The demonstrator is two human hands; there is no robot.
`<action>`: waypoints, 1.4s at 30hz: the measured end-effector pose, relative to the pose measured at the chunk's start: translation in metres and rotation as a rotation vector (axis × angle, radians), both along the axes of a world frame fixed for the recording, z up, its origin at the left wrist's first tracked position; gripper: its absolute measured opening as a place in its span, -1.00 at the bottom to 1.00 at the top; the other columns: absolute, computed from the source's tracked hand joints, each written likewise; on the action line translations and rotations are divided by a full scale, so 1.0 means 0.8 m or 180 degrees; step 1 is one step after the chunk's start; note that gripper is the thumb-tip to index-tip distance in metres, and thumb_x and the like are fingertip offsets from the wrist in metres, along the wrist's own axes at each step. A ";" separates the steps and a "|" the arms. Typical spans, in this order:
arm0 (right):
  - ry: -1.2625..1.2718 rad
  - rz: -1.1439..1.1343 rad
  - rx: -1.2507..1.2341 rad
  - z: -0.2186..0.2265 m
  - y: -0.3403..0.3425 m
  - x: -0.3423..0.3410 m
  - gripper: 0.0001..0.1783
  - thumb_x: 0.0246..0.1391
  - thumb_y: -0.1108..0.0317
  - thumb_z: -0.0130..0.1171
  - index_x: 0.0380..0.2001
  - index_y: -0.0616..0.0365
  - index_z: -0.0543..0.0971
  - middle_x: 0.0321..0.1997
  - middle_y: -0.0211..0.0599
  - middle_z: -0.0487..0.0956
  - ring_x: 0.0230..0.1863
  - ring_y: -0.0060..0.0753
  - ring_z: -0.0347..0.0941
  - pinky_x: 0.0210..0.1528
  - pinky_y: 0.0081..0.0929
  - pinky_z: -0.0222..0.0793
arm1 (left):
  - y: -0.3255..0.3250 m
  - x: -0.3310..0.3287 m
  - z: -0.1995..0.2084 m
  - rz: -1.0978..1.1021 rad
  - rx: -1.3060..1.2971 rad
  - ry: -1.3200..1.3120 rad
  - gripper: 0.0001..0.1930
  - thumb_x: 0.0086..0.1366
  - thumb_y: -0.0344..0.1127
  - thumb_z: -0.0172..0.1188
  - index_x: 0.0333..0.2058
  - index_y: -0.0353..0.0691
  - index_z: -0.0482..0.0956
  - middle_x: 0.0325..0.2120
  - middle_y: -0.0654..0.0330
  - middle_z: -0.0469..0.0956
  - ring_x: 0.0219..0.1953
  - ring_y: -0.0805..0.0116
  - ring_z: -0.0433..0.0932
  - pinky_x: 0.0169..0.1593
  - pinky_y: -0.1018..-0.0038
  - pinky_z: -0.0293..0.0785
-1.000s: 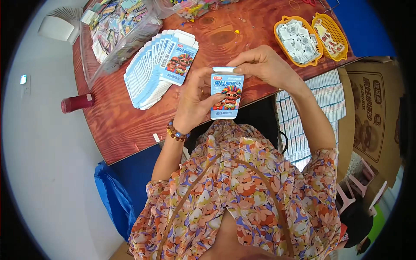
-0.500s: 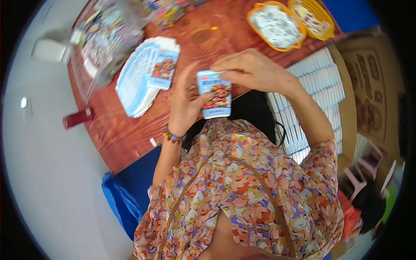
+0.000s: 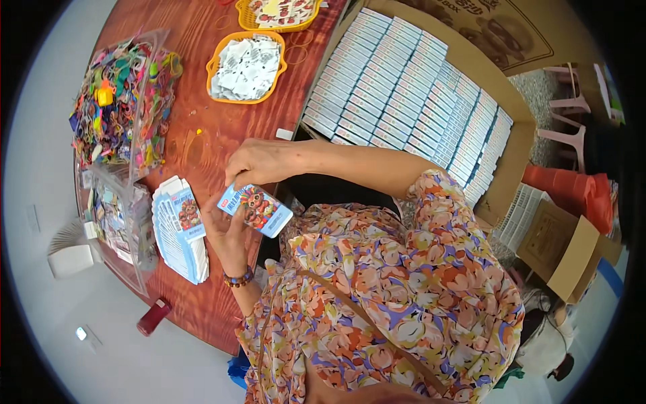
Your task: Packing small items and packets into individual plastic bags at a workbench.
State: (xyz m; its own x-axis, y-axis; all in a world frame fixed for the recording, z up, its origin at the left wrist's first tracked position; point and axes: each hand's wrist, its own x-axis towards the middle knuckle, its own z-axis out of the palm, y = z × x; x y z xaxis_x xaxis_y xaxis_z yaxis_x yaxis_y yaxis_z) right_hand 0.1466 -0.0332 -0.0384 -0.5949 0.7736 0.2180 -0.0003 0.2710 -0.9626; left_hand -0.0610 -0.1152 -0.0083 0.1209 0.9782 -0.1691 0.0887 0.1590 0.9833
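A small light-blue card box (image 3: 268, 214) with cartoon figures on its front is tilted between my hands. My left hand (image 3: 229, 236) grips it from the left side, thumb across the front, a beaded bracelet on its wrist. Over the box's upper end, my right hand (image 3: 261, 163) has its fingers bent and pressed to the edge; the fingertips are partly hidden. Just left of my left hand, a fanned stack of flat blue-and-white boxes (image 3: 176, 252) lies on the red wood-grain table (image 3: 202, 316).
A large carton (image 3: 525, 128) with rows of packed boxes (image 3: 397, 87) stands right of the table. Yellow baskets hold white packets (image 3: 245, 67) and printed pieces (image 3: 282, 12). Clear bags of colourful small items (image 3: 108, 101) and small packs (image 3: 118, 215) lie left, near a dark red cylinder (image 3: 155, 316).
My view has swung right, showing more of the packed carton and the colourful bag. The box is now tilted, still in my left hand, with my right hand still at its upper end.
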 end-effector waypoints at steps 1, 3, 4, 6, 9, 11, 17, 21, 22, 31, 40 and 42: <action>0.0006 0.0010 0.0133 -0.007 0.002 0.000 -0.75 0.07 0.38 0.20 -0.21 0.30 0.65 -0.29 -0.07 0.66 -0.23 -0.07 0.61 -0.17 -0.26 0.45 | 0.000 0.006 0.004 0.0039 -0.0193 -0.0116 -0.42 0.27 -0.68 0.15 0.24 -0.31 0.22 -0.03 0.05 0.51 -0.05 0.36 0.56 -0.05 0.48 0.56; 0.0035 0.0031 0.0287 -0.006 0.005 -0.005 -0.74 0.07 0.37 0.21 -0.20 0.29 0.65 -0.30 -0.07 0.66 -0.23 -0.09 0.61 -0.17 -0.26 0.46 | 0.000 -0.001 0.000 -0.0156 -0.0054 0.0188 -0.45 0.30 -0.67 0.14 0.25 -0.36 0.27 -0.03 0.04 0.53 -0.04 0.37 0.56 -0.06 0.48 0.58; 0.0071 0.0038 0.0292 -0.006 0.005 -0.006 -0.74 0.07 0.36 0.21 -0.20 0.28 0.65 -0.29 -0.07 0.66 -0.23 -0.07 0.61 -0.17 -0.26 0.45 | -0.002 -0.001 -0.001 -0.0054 0.0048 0.0270 -0.49 0.30 -0.67 0.14 0.22 -0.39 0.31 -0.04 0.04 0.54 -0.04 0.37 0.57 -0.05 0.47 0.58; 0.0116 0.0072 0.0318 -0.004 0.008 -0.006 -0.74 0.07 0.36 0.21 -0.21 0.28 0.65 -0.28 -0.07 0.66 -0.22 -0.06 0.61 -0.16 -0.26 0.45 | -0.001 -0.005 0.001 0.0041 0.0078 0.0348 -0.55 0.30 -0.67 0.13 0.17 -0.43 0.38 -0.05 0.04 0.56 -0.06 0.38 0.58 -0.03 0.46 0.58; -0.0042 0.0218 0.0378 0.002 0.007 -0.004 -0.69 0.05 0.33 0.23 -0.16 0.29 0.63 -0.28 -0.11 0.67 -0.23 -0.17 0.63 -0.17 -0.29 0.47 | 0.001 -0.017 0.002 0.0052 0.0009 0.0319 -0.55 0.30 -0.68 0.12 0.17 -0.43 0.38 -0.06 0.05 0.57 -0.07 0.37 0.59 -0.01 0.45 0.57; -0.0046 0.0497 -0.0059 0.008 0.009 0.001 -0.66 0.06 0.33 0.25 -0.10 0.27 0.62 -0.27 -0.21 0.68 -0.26 -0.37 0.63 -0.22 -0.37 0.51 | 0.009 -0.020 0.017 -0.0145 -0.0095 0.0832 -0.55 0.28 -0.70 0.13 0.15 -0.43 0.40 -0.02 0.04 0.55 -0.02 0.31 0.57 0.05 0.40 0.53; 0.0624 -0.0478 -0.1969 -0.009 0.020 0.006 -0.68 0.22 0.41 0.19 0.02 0.28 0.55 -0.15 -0.29 0.65 -0.16 -0.50 0.61 -0.17 -0.50 0.62 | 0.031 -0.006 0.001 0.0548 0.0016 -0.0674 -0.52 0.36 -0.54 0.11 0.24 -0.38 0.31 0.08 0.03 0.49 0.02 0.29 0.55 0.07 0.41 0.50; 0.0837 -0.0702 -0.2093 -0.016 0.012 -0.018 -0.64 0.22 0.38 0.20 0.05 0.28 0.53 -0.10 -0.25 0.63 -0.12 -0.45 0.61 -0.13 -0.45 0.63 | 0.009 -0.021 -0.014 0.0961 0.0772 0.0841 -0.52 0.39 -0.52 0.08 0.26 -0.39 0.28 0.09 -0.04 0.48 0.04 0.24 0.56 0.09 0.38 0.50; 0.1027 -0.0781 -0.2249 -0.018 0.014 -0.024 -0.64 0.22 0.37 0.20 0.05 0.28 0.52 -0.09 -0.23 0.63 -0.10 -0.44 0.61 -0.13 -0.44 0.63 | 0.005 -0.021 -0.011 0.0971 0.0834 0.0942 -0.52 0.41 -0.50 0.06 0.27 -0.38 0.27 0.08 -0.04 0.50 0.06 0.24 0.55 0.09 0.38 0.49; 0.1873 -0.0151 -0.4131 -0.017 -0.003 -0.100 -0.68 0.27 0.31 0.11 -0.02 0.32 0.55 -0.03 -0.16 0.64 -0.06 -0.27 0.62 0.01 -0.30 0.59 | -0.001 -0.047 -0.002 0.1035 0.1802 0.1954 -0.18 0.20 -0.36 0.33 0.36 -0.38 0.10 0.28 -0.16 0.29 0.31 -0.06 0.30 0.33 0.21 0.21; 0.1036 0.0171 -0.3709 0.008 -0.009 -0.154 -0.71 0.31 0.31 0.09 -0.02 0.24 0.57 -0.10 -0.31 0.63 -0.09 -0.46 0.59 0.01 -0.39 0.54 | -0.001 -0.070 -0.009 0.1537 0.1667 0.1692 0.00 -0.17 -0.55 0.49 0.29 -0.32 0.17 0.17 -0.10 0.33 0.23 -0.12 0.30 0.29 0.17 0.28; 0.0769 0.0124 -0.3629 0.013 -0.007 -0.165 -0.74 0.30 0.33 0.10 -0.06 0.24 0.59 -0.11 -0.33 0.64 -0.10 -0.48 0.59 0.01 -0.42 0.53 | -0.002 -0.081 -0.003 0.1601 0.1721 0.1747 -0.02 -0.17 -0.54 0.50 0.28 -0.32 0.19 0.16 -0.09 0.34 0.22 -0.11 0.32 0.26 0.17 0.31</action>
